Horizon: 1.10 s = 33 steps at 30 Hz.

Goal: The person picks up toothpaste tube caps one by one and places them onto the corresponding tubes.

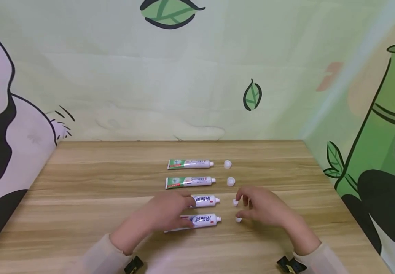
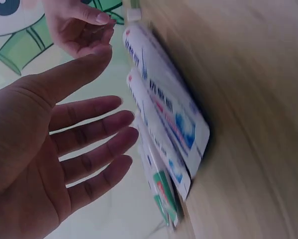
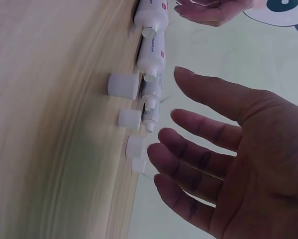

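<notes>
Several uncapped toothpaste tubes lie in a column on the table, nozzles to the right. The two nearer ones, a front white-and-blue tube [image 1: 204, 220] and another white-and-blue tube [image 1: 206, 200] behind it, are partly hidden by my left hand [image 1: 161, 211]. Its fingers are spread and hold nothing; the left wrist view shows them apart from the tubes. My right hand [image 1: 264, 207] hovers beside the two nearer white caps, the front cap [image 1: 238, 220] and the second cap [image 1: 235, 203]. Relaxed, slightly bent fingers show in the right wrist view, with nothing between them.
Farther back lie two green-and-white toothpaste tubes, one [image 1: 190, 182] in front of the other [image 1: 192, 164]. Right of them sit two more white caps, a nearer cap [image 1: 231, 181] and a farther cap [image 1: 227, 164]. A printed cloth backdrop [image 1: 115, 76] rises behind the wooden table [image 1: 98, 171].
</notes>
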Motion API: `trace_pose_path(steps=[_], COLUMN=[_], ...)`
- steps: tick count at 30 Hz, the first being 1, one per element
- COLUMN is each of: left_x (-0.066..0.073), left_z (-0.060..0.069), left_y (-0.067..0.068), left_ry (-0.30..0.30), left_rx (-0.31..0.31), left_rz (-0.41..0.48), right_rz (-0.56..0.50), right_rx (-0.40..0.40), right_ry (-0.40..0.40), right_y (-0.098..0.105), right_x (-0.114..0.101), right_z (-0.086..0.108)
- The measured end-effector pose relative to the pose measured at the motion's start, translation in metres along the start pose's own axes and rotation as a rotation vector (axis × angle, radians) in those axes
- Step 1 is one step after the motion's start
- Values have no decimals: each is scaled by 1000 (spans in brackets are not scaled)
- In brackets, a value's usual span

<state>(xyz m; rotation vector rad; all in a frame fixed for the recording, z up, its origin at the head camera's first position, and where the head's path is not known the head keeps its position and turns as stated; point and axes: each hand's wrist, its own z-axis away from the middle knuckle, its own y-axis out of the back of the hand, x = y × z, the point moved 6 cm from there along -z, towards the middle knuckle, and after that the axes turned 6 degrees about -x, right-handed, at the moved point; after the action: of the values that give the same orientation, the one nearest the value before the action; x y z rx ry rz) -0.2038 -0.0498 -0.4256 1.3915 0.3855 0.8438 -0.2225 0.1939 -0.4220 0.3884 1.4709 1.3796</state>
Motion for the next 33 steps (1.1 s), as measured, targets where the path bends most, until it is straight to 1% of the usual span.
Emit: trace_pose_path(steps=[4,6,9,14,18,21,27,33], left_x=[7,9,11,14,18,20,21,22], left_z=[-2,-2,-3,-5,-7,-8,-10,-10], left_y=[-2,-2,-3,-6,-11,-15,-23,-27], left_ry=[-28,-26,-4,28,25,17,27,41], left_rx=[29,36,26,-7,-20,-19,-12,8], left_rz=[-18,-28,-37,-45,-62,-75,-119,-152], right_rz=[12,14,24,54,64,67,93,106], right_rx=[-52,-80,-107,-113,-128,-139,-138,-141], right_ry=[-17,-29,-27,-14,-14,-12,19,2], right_y=[-5,-8,-11,-15,-20,-24,-31,-34], right_x=[0,1,0,-2,-2,-2,-6,-5], right_z=[1,1,1,-1,-3,-4,-4,-4])
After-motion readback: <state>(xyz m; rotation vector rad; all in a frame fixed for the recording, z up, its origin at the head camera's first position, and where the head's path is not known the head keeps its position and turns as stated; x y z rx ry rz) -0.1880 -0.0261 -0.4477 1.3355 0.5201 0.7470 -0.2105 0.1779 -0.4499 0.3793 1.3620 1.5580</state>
